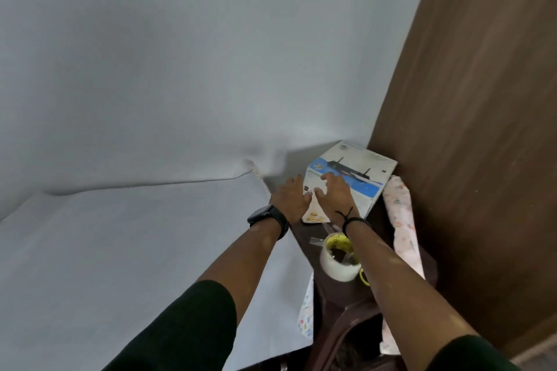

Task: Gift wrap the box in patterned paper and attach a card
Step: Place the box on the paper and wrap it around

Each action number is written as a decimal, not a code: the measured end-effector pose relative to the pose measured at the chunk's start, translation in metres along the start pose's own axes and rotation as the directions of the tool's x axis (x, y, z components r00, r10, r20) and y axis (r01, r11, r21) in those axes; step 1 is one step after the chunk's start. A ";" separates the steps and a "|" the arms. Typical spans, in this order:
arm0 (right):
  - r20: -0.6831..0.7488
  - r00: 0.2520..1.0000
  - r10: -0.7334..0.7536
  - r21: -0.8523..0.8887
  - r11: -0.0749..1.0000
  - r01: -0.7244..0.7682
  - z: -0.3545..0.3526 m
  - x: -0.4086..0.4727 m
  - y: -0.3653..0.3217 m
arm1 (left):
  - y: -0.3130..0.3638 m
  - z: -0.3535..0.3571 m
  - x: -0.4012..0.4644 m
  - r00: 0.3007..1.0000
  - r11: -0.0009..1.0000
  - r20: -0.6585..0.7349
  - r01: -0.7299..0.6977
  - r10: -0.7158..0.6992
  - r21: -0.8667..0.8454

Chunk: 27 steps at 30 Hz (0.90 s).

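A white and blue router box [366,170] stands at the far end of a dark brown stool [334,304], in the corner by the wall. My left hand [291,197], with a black watch on its wrist, touches the box's left front edge with fingers stretched out. My right hand [336,193] lies spread on the box's front face, fingers slightly bent. A small white card with yellow shapes [313,216] lies just below both hands. A roll of pale patterned paper [401,220] lies along the stool's right side.
A roll of clear tape with a yellow core [337,259] sits on the stool under my right forearm. A large white sheet [135,250] covers the surface at left, its patterned underside showing at the edge [306,310]. A brown wooden panel [482,129] stands close on the right.
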State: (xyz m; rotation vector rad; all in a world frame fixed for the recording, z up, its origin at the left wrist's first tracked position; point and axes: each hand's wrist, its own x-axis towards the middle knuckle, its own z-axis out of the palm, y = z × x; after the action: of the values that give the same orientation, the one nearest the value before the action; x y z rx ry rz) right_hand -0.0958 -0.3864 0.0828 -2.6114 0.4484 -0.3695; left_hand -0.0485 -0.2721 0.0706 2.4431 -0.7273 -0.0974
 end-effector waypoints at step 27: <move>-0.327 0.840 0.433 0.499 0.834 -0.236 0.002 0.037 0.089 | 0.014 0.048 0.101 0.964 0.856 -0.120 0.149 -0.237 -0.495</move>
State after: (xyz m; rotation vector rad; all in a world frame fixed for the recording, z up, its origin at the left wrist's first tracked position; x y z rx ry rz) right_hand -0.0833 -0.4744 0.0442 -1.9432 0.8598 -0.8245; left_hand 0.0198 -0.3588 0.0482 2.0007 -0.3214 -0.1213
